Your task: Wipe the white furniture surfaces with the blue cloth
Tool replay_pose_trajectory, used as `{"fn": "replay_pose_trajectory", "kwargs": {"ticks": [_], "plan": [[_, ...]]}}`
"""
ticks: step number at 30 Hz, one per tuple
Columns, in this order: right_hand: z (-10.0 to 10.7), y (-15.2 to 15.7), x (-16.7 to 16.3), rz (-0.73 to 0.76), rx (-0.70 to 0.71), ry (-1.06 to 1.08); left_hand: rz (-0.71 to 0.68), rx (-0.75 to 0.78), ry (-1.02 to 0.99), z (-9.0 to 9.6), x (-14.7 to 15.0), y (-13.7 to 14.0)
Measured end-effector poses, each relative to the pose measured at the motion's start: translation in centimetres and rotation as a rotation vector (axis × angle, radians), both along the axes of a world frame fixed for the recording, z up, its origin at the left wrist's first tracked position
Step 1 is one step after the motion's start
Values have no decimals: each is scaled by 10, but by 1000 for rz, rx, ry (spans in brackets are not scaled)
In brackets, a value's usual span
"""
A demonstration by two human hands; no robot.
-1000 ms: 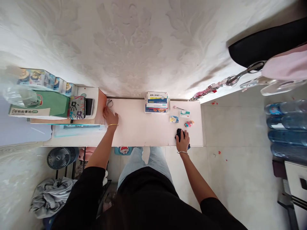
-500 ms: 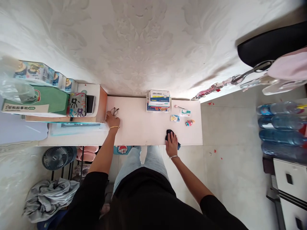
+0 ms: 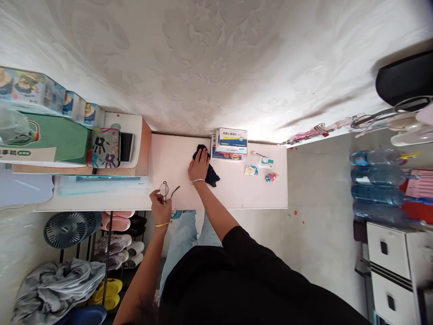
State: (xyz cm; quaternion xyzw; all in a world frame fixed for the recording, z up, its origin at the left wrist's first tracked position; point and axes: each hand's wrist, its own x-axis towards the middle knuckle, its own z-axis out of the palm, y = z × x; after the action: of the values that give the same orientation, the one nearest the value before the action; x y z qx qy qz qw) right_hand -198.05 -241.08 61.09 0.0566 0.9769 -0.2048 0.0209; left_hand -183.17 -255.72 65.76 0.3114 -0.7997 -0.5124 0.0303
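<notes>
My left hand (image 3: 160,208) is closed on a pair of thin-framed eyeglasses (image 3: 164,183), lifted near the front edge of the pale tabletop (image 3: 237,187). One lens and a dark temple arm show above and beside the fingers. My right hand (image 3: 199,168) presses a dark cloth (image 3: 213,176) onto the tabletop, its fingers bent over the bunched fabric. Just right of the cloth, a stack of medicine boxes (image 3: 232,141) stands against the wall.
Small packets (image 3: 251,170) and a colourful little toy (image 3: 271,177) lie toward the right end. A green box (image 3: 50,140) and a patterned case (image 3: 106,146) fill the left side. Below are a fan (image 3: 66,229) and shoes; water bottles (image 3: 375,175) stand right.
My left hand has picked up the eyeglasses and drawn them toward the front edge. My right hand has slid the cloth leftward and back, to the left of the medicine boxes.
</notes>
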Motion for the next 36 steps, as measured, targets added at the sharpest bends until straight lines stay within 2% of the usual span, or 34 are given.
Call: {"fn": "replay_pose_trajectory", "kwargs": {"ticks": [3,7,9,11,16,20,24,26,28,33,34,36], "plan": [[2,-8,-25,-116,-53,30,-2,51,18,5,0,0],[5,-10,-47,-126,-134,49,29,116,56,6,-12,-5],[5,-16,-54,-36,-127,31,58,148,76,3,-19,-9],[4,-29,-58,116,-112,12,89,180,92,-1,-23,-13],[1,-86,-71,444,-102,-5,156,282,116,-8,-21,-22],[-1,-119,-88,581,-108,1,162,585,120,-3,-13,-33],[-5,-119,-96,644,-133,3,110,713,97,10,-3,-45],[-6,-109,-86,708,-141,-18,59,768,78,18,4,-48],[-7,-95,-62,817,-159,-57,18,837,71,25,13,-49],[-8,-49,36,1118,-208,-133,103,1141,109,41,33,-49],[-9,-39,51,1136,-231,-114,131,1205,127,44,35,-50],[-13,-20,65,1071,-271,-48,179,1306,160,48,39,-50]]}}
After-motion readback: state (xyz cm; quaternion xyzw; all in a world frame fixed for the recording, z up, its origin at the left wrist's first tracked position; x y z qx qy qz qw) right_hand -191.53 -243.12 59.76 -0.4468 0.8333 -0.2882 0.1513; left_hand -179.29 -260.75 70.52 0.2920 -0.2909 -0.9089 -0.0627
